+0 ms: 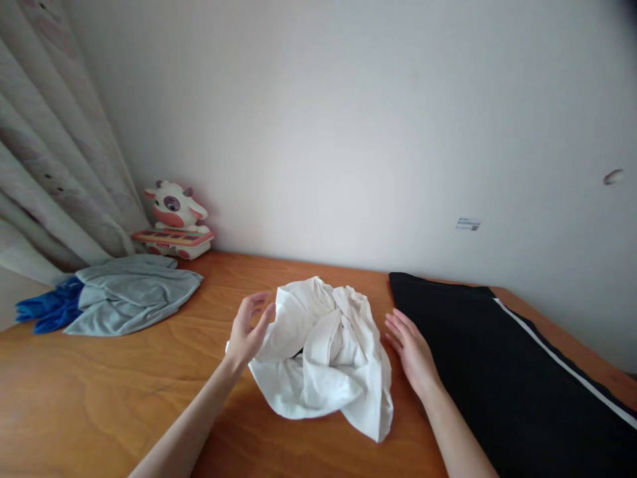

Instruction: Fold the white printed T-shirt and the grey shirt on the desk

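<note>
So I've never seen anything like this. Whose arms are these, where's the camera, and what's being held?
There's no machine here: these are a person's bare left hand and right hand. The single picture comes from a camera worn on their head, looking forward and down. Between the hands, a crumpled white cloth lies on an orange-brown wooden surface. Both hands are open, with no grip on anything; whether the left touches the cloth is hard to tell. To the right lies a flat black fabric piece with a white stripe. At the far left are a rumpled grey cloth, a bright blue cloth and a white-and-pink cow toy with a keyboard.
</note>
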The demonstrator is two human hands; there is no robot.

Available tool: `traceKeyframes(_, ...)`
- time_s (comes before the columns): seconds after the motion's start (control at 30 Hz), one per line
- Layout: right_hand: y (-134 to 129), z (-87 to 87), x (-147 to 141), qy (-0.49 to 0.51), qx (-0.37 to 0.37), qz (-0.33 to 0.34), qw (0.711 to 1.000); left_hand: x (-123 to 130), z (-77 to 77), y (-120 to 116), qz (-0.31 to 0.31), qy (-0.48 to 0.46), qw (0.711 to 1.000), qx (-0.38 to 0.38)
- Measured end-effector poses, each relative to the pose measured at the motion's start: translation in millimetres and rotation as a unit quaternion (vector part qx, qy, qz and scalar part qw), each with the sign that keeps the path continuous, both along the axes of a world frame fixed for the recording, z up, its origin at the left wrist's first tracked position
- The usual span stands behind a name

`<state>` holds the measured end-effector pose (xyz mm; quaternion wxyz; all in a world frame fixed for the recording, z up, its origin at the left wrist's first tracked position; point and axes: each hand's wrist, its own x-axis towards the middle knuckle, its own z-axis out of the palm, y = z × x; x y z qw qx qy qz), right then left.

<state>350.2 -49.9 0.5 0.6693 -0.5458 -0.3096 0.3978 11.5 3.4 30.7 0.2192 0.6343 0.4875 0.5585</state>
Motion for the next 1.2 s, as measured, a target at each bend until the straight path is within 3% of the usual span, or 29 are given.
traceKeyframes(0.1, -3.4, -9.0, -5.1, -0.135, -0.016, 0.003, 0.991, 1.3, -2.0, -7.2, -0.072, 0.141, 0.987, -0.017)
traceKeyframes(0.23, -13.1, -12.9, -15.6, -0.385, 0.009, 0.035, 0.922, 8.1, -8.5, -17.9, -0.169, 0.340, 0.925, 0.002)
traceKeyframes(0.33, -14.9, -16.1, -17.8, -0.453, 0.003, 0.066, 0.889, 9.9, -17.8, -18.7, -0.173, 0.379, 0.909, 0.010)
traceKeyframes(0.5, -9.2, -19.5, -12.5, -0.467, 0.000, 0.065, 0.882, 5.4, -21.5, -9.3, -0.178, 0.373, 0.911, -0.004)
traceKeyframes(0.6, -7.0, -18.4, -4.2, -0.422, -0.007, 0.007, 0.907, 0.8, -15.0, -5.7, -0.187, 0.359, 0.914, -0.021)
traceKeyframes(0.77, -2.9, -22.1, 17.6, -0.303, -0.025, -0.097, 0.948, -9.2, -9.1, 2.0, -0.062, 0.258, 0.960, -0.087)
traceKeyframes(0.87, 0.1, -27.4, 20.2, -0.264, -0.019, -0.103, 0.959, -15.6, -13.2, 10.7, -0.003, 0.178, 0.979, -0.099)
traceKeyframes(0.93, 0.9, -28.0, 14.9, -0.274, -0.005, -0.097, 0.957, -18.2, -18.2, 15.4, 0.029, 0.144, 0.987, -0.066)
traceKeyframes(1.0, -0.7, -24.1, 6.5, -0.340, 0.032, -0.106, 0.934, -18.2, -22.5, 16.7, 0.065, 0.164, 0.984, 0.009)
traceKeyframes(1.07, -5.2, -15.8, -2.5, -0.438, 0.087, -0.107, 0.888, -15.1, -24.3, 13.8, 0.076, 0.214, 0.969, 0.096)
traceKeyframes(1.2, -20.6, 5.3, -24.4, -0.563, 0.180, 0.009, 0.807, -2.1, -20.9, -0.3, -0.044, 0.277, 0.942, 0.185)
